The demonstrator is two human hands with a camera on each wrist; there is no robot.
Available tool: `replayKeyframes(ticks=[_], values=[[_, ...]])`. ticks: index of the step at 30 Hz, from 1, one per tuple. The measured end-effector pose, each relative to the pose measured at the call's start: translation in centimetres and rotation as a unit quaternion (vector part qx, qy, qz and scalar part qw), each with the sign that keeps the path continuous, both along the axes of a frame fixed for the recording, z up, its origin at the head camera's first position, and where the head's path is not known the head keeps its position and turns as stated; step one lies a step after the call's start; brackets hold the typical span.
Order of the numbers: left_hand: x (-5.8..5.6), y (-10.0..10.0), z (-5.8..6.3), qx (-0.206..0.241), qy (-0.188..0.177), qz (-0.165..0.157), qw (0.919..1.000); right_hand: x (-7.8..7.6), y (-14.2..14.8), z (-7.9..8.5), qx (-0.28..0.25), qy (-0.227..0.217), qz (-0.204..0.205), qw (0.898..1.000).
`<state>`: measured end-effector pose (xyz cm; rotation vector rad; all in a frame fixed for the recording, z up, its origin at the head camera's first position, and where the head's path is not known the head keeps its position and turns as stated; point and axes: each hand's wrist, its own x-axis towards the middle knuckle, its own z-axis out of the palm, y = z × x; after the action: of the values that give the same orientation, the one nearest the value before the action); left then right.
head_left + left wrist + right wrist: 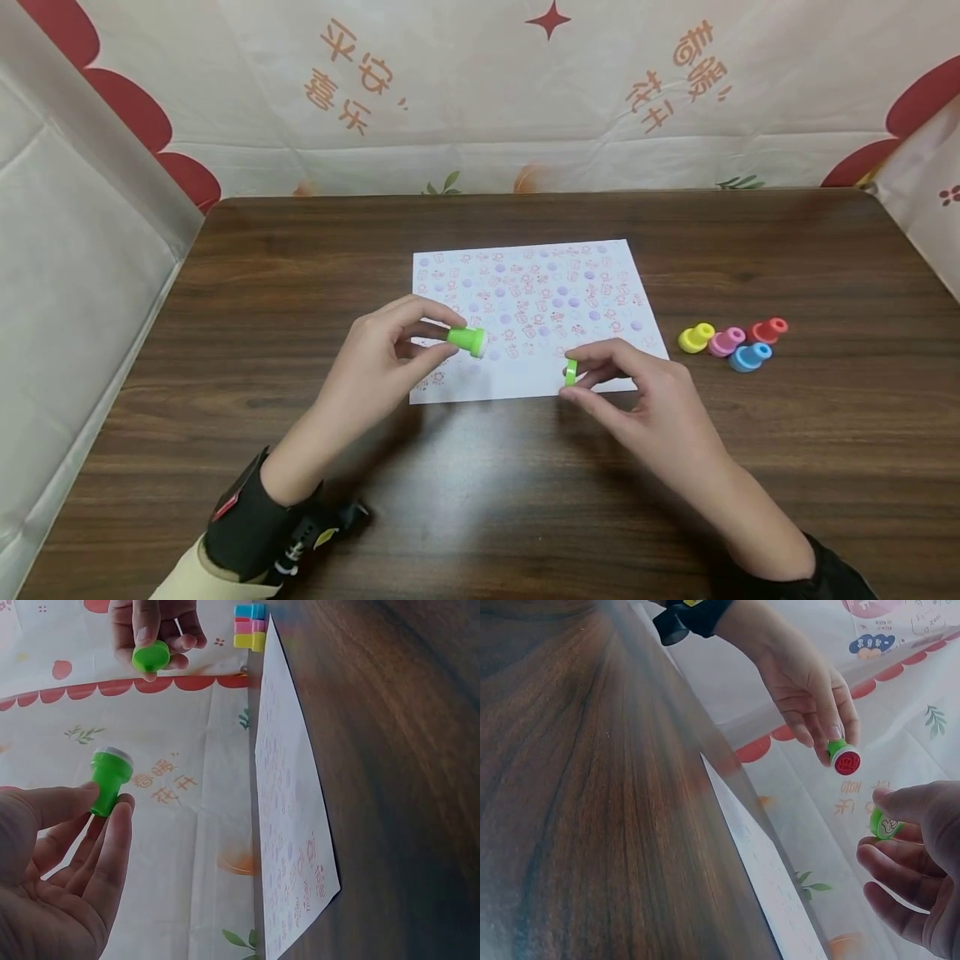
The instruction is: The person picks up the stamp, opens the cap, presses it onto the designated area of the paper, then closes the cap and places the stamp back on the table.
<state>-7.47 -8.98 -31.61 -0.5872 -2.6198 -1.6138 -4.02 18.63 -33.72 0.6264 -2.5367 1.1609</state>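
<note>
My left hand (382, 354) pinches a green stamp (468, 340) by its narrow end between thumb and fingers. In the right wrist view the stamp's red printing face (847, 763) shows, uncapped. The right hand (645, 396) pinches a small round green cap (572, 372) between thumb and fingertips; a little picture marks the cap's top in the right wrist view. Both hands are held over the near part of a white paper sheet (525, 287), a gap between them. Rows of small red and purple prints cover most of the sheet.
Right of the paper stand several capped stamps close together: yellow (696, 337), pink (727, 341), blue (750, 357) and red (768, 330). All rest on a dark wooden table (300, 242), with a printed cloth (480, 100) hanging behind its far edge.
</note>
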Motion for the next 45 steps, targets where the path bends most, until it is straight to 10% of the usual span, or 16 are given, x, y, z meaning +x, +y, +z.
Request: replayKeyframes(ticks=[16, 25, 45], values=[[-1.3, 1.7, -0.6, -0.119, 0.028, -0.019, 0.9924, -0.3, 0.4, -0.3, 0.002, 0.008, -0.007, 1.000], [-1.6, 3.1, -1.6, -0.253, 0.048, -0.028, 0.9658, -0.2, 0.5, -0.4, 0.005, 0.002, -0.009, 1.000], [-1.8, 4.4, -2.4, -0.358, 0.064, -0.057, 0.9299, -0.3, 0.6, -0.5, 0.015, -0.012, -0.013, 1.000]])
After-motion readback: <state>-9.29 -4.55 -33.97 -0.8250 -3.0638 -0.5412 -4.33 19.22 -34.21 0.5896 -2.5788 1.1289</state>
